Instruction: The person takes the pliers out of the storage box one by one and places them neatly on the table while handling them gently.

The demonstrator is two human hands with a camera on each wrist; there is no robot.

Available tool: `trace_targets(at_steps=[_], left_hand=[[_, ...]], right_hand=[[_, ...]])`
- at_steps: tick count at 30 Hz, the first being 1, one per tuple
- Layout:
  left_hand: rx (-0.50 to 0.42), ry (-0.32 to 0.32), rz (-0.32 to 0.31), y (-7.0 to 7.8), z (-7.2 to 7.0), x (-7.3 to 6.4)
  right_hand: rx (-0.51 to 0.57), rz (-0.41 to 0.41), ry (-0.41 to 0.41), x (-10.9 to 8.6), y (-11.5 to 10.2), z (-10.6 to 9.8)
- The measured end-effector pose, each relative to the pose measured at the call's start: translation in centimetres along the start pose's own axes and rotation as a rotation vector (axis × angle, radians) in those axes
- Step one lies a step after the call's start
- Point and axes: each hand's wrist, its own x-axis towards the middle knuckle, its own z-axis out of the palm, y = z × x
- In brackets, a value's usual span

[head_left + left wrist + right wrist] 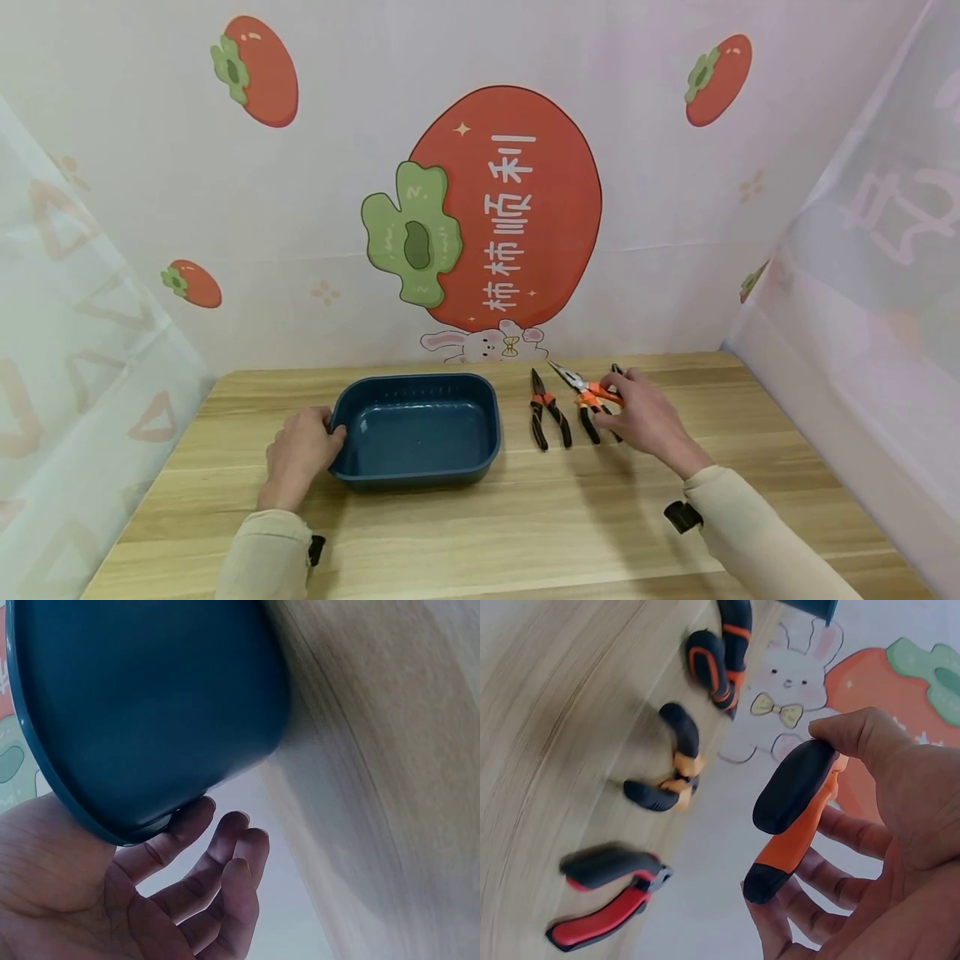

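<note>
My left hand (300, 450) grips the left rim of a dark blue plastic basin (416, 478); in the left wrist view its fingers lie along the basin's outer wall (150, 712). On the right, my right hand (651, 417) holds long-nose pliers (567, 376) by their orange and black handles (791, 787), the silver nose pointing away and to the left. Beneath them lie smaller pliers (588, 425) with orange and black handles. Black pliers with orange trim (537, 392) rest between basin and right hand. Red and black pliers (604, 915) lie nearby, mostly hidden behind the hand in the head view.
The wooden table (480, 542) ends at a back wall sheet (360, 167) printed with persimmons and a rabbit. Similar sheets hang at the left (82, 333) and right (862, 275). No other tools or containers are seen.
</note>
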Motion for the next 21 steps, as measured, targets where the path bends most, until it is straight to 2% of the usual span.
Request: trace_targets(at_steps=[11, 21], left_hand=[[0.014, 0.034, 0.024, 0.1, 0.3, -0.1], [0.011, 0.037, 0.021, 0.1, 0.5, -0.1]], right_hand=[[0.005, 0.065, -0.003, -0.1, 2.3, -0.3], [-0.005, 0.148, -0.019, -0.3, 4.6, -0.9]])
